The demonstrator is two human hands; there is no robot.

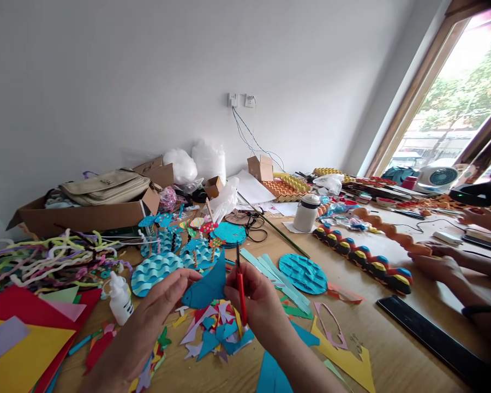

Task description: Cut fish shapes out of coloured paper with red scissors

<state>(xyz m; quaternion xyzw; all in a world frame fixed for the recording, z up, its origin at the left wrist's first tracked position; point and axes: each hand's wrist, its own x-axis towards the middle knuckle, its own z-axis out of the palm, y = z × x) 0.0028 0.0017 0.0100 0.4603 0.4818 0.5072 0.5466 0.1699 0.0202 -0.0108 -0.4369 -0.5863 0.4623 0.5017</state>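
A piece of blue paper (208, 288) with a fish outline drawn on it stands between my two hands. My left hand (157, 305) has its fingertips at the paper's left edge. In my right hand (256, 295) is a pair of red-handled scissors (241, 292), blades pointing up and away; its fingertips also touch the paper's right edge. Below lies a pile of colourful paper scraps (216, 333). Behind the paper, wavy blue paper discs (157, 273) carry small patterned paper fish (197, 222) on twisted stems.
A white glue bottle (120, 300) and coloured sheets (28, 338) lie left, near fuzzy pipe cleaners (45, 259). A cardboard box (85, 218) holds a bag. Right are a textured blue disc (303, 274), a white jar (306, 214), painted egg-carton strips (362, 259), a black phone-like slab (429, 338) and another person's hands (437, 270).
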